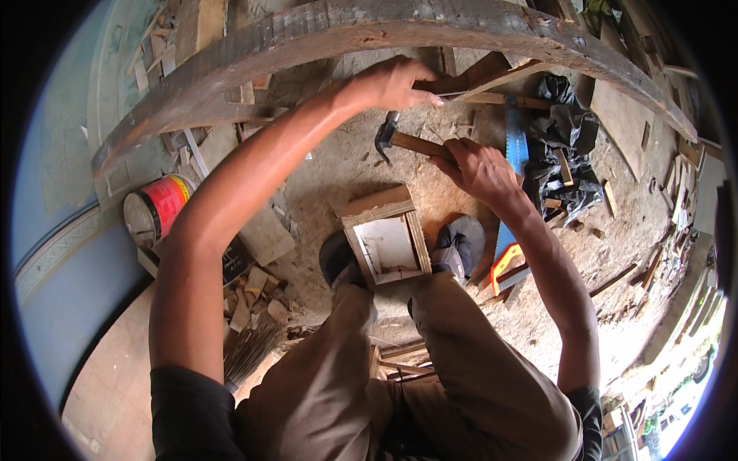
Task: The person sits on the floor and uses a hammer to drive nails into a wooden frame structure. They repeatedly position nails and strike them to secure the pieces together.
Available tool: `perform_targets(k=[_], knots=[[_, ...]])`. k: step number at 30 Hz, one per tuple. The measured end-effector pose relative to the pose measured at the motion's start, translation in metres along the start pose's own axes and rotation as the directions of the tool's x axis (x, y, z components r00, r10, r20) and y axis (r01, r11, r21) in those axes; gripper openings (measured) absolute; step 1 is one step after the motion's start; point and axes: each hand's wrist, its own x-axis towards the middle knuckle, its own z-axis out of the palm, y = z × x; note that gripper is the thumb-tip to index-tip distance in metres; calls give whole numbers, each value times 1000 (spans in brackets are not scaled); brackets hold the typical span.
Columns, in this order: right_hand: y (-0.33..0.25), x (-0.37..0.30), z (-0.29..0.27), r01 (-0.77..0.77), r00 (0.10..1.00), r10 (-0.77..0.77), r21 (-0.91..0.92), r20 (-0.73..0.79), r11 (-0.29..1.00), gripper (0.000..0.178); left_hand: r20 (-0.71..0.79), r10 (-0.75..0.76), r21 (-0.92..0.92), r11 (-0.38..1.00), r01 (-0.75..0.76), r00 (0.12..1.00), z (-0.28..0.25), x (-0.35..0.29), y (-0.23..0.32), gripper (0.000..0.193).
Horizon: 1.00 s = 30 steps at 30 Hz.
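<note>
- The right hand is wrapped around the wood handle of a hammer. It holds close to the middle of the handle, with the head pointing left, maybe because that is easy to carry.
- The left hand is just past the hammer head. Its fingers and thumb are at the end of a brown piece of wood. I cannot tell if it grips the wood or just touches it.
- On the body side of the right hand, a bit left, is a small wooden box with a white inside. It sits between two shoes, maybe so it won't slide.
- A saw with an orange handle lies by the right forearm, maybe to be easy to reach.
- To the right of the right hand is a heap of crumpled black plastic.
- Past the left hand, a long wood beam goes across. I can't see what holds it up.
- Far left of the left hand is a can with a red label, out of the way.
</note>
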Motion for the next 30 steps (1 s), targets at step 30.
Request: perform_targets(k=[30], knots=[[-58, -8, 33, 72, 978, -41, 146, -204, 987, 39, 178, 62, 37, 997, -70, 982, -20, 21, -2, 44]])
